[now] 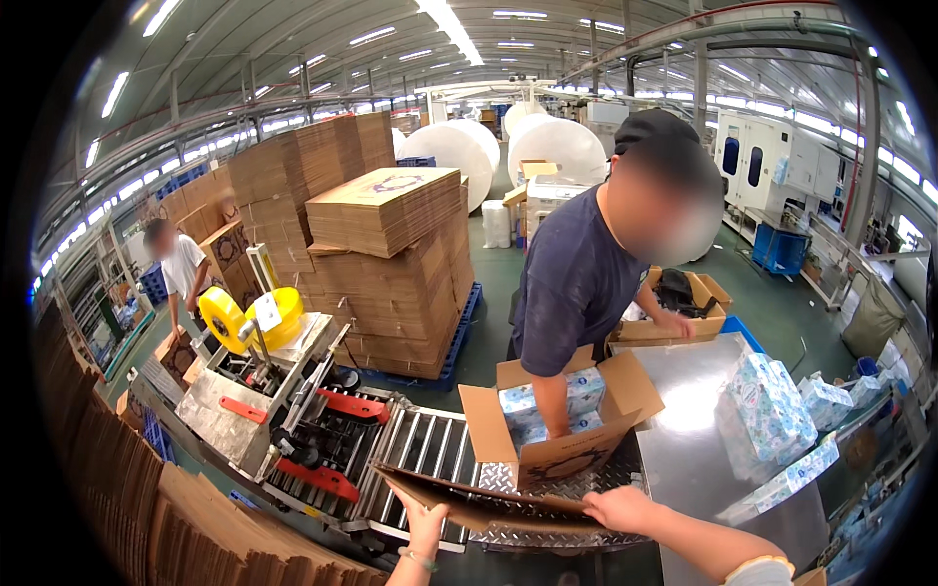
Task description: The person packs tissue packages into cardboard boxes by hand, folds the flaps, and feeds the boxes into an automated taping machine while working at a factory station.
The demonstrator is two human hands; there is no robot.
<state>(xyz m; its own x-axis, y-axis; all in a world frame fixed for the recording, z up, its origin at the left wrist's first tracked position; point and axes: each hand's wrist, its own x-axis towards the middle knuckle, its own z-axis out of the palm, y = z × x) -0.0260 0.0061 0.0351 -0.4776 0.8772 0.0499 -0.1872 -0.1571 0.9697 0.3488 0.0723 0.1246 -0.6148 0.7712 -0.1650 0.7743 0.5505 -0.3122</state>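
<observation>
A folded-flat cardboard box [493, 506] spans the space between my two hands, tilted in front of me. My left hand [422, 513] grips its left end, with some fingers hidden by the board. At the other end, my right hand [620, 508] is closed on the edge. Just beyond stands an open cardboard carton [572, 457] with its flaps spread, holding blue-and-white printed packs [583, 389]. A co-worker [576, 273] in a dark shirt and cap reaches one arm down into that carton.
A roller conveyor [422, 439] leads left to a taping machine [293, 391] with yellow tape rolls. More packs [767, 405] stand on the metal table [684, 420] at right. Flat cartons [391, 283] are stacked on a blue pallet. Another person [181, 264] stands at far left.
</observation>
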